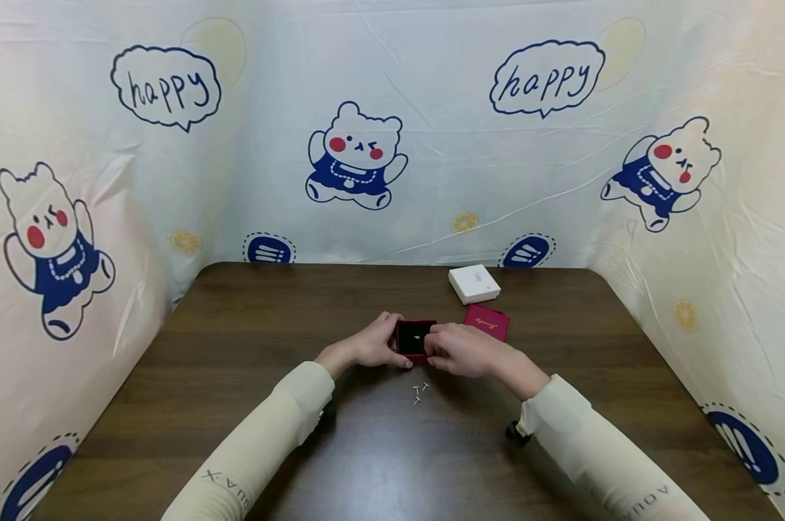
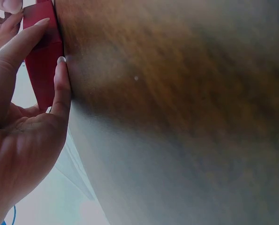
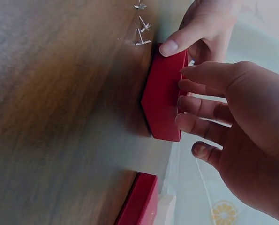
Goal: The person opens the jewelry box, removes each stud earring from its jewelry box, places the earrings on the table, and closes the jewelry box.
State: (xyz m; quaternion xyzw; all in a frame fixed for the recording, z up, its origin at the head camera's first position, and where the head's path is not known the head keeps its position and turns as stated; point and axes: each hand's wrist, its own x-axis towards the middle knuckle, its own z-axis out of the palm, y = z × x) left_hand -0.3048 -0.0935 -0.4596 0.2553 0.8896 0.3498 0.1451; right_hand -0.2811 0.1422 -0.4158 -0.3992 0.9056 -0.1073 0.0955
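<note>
My left hand (image 1: 374, 343) grips a small red jewelry box (image 3: 163, 93) by its left end, thumb on the near wall and fingers round the other side. Inside the box is a black insert (image 1: 408, 334) with a tiny silvery stud (image 1: 417, 337) standing on it. Over the box's right end, my right hand (image 1: 464, 350) has its thumb and fingertips bent in at the open top; I cannot tell whether they pinch anything. On the table just in front of the box lie a few silver stud earrings (image 1: 417, 391), which the right wrist view shows as thin posts with small heads.
A red lid (image 1: 490, 323) with gold lettering lies right of the box, partly behind my right hand. Beyond it sits a white box (image 1: 474, 284) near the back of the brown wooden table (image 1: 288, 304). Printed cloth (image 1: 431, 58) hangs round the table's back and sides.
</note>
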